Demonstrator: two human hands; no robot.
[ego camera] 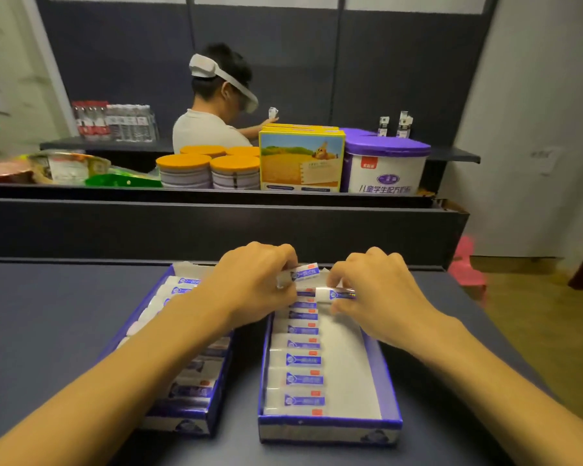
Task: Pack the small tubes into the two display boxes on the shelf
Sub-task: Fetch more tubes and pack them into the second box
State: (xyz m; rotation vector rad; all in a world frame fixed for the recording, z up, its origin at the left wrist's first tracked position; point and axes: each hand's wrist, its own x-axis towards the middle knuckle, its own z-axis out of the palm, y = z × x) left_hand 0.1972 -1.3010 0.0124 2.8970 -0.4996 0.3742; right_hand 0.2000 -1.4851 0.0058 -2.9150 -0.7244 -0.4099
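On the dark blue shelf (65,331), seen from my head camera, two display boxes sit side by side, and both my hands work at their far ends. My left hand (253,280) pinches one small tube (300,274), lifted just above the gap between the boxes, its blue label facing up. My right hand (377,290) curls its fingertips (334,280) round a second tube (339,294) at the far end of the right box (330,425).

That right box holds one neat column of small tubes (303,361) along its left side, while its right half shows bare white floor. The left box (182,422), partly hidden under my forearm, looks close to full.

I judge the step in hand to be starting a second column in the right box. The next move calls for laying each tube flat and square, parallel to the packed column, without knocking its neighbours askew.

Beyond the shelf, on a farther ledge, stand orange-lidded tins (209,171), a yellow carton (302,159) and a purple-lidded tub (384,163). Behind them a person (213,126) wearing a headset handles something at another counter.
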